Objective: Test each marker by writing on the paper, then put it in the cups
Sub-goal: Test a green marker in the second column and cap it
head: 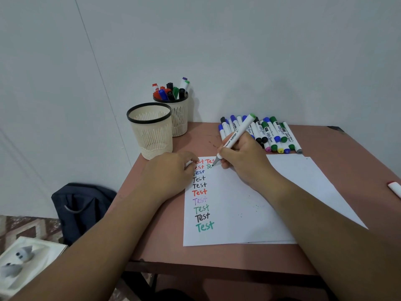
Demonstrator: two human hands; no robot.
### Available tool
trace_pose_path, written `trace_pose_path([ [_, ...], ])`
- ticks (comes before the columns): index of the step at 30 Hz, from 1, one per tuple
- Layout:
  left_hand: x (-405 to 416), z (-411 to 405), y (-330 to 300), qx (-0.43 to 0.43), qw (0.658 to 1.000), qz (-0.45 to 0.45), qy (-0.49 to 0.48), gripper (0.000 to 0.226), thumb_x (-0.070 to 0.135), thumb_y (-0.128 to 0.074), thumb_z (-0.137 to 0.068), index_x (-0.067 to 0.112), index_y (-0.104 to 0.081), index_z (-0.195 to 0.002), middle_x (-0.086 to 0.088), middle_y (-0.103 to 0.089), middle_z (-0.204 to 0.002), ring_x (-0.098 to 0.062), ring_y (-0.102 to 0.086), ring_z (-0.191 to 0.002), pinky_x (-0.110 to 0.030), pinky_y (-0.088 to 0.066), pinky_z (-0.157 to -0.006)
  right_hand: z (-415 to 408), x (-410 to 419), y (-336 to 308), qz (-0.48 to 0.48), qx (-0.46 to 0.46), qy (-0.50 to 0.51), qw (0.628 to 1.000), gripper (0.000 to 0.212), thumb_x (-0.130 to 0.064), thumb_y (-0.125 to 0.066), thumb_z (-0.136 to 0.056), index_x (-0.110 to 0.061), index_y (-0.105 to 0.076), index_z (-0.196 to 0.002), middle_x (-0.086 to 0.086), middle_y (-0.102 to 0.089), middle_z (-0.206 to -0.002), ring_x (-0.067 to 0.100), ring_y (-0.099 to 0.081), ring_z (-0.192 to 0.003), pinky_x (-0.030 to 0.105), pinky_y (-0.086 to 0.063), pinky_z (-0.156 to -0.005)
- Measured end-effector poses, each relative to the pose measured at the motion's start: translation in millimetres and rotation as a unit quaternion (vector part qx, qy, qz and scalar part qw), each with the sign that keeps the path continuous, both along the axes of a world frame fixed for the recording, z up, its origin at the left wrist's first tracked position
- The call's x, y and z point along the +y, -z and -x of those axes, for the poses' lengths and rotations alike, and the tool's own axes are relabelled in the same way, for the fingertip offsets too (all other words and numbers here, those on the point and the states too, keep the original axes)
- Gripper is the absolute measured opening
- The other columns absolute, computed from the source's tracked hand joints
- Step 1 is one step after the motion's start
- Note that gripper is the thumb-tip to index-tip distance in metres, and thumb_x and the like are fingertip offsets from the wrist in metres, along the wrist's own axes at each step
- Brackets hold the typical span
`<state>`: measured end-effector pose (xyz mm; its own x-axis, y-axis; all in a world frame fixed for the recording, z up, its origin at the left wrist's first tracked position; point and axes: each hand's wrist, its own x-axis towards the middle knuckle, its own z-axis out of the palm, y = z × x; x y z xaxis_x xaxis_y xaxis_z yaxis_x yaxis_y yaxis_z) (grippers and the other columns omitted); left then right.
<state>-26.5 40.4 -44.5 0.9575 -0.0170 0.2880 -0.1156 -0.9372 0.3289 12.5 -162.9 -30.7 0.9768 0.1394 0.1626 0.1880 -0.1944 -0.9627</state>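
Observation:
My right hand grips a white marker with a green end, its tip touching the white paper at the top, beside a half-written green word. A column of "Test" words in red, green, blue, black and purple runs down the paper's left side. My left hand rests on the paper's top-left corner with its fingers curled; whether they hold anything is hidden. The near cream cup looks empty. The far cup behind it holds several markers. A pile of markers lies at the table's back.
The pinkish table stands against a white wall. A single marker lies at the table's right edge. On the floor to the left are a dark backpack and a white tray with grey items.

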Motion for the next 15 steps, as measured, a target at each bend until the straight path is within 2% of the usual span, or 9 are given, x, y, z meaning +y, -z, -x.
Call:
trace_pose_path([
  [3, 0.3, 0.4, 0.0, -0.002, 1.0, 0.001, -0.001, 0.028, 0.038, -0.05, -0.097, 0.042, -0.067, -0.119, 0.01, -0.073, -0.097, -0.016, -0.064, -0.088, -0.035, -0.054, -0.074, -1.6, -1.3, 0.4, -0.003, 0.002, 0.013, 1.0, 0.014, -0.005, -0.068, -0.091, -0.006, -0.06, -0.102, 0.016, -0.069, -0.086, 0.018, -0.065, -0.065, 0.035, -0.06, -0.069],
  [15, 1.6, -1.0, 1.2, -0.005, 1.0, 0.005, 0.01, 0.028, 0.037, -0.05, -0.098, 0.04, -0.067, -0.12, 0.011, -0.073, -0.098, -0.015, -0.063, -0.083, -0.035, -0.054, -0.072, -1.4, 0.8, 0.3, -0.005, 0.012, 0.008, 1.0, 0.012, -0.004, -0.067, -0.092, -0.012, -0.061, -0.098, 0.014, -0.068, -0.087, 0.018, -0.064, -0.067, 0.032, -0.057, -0.068],
])
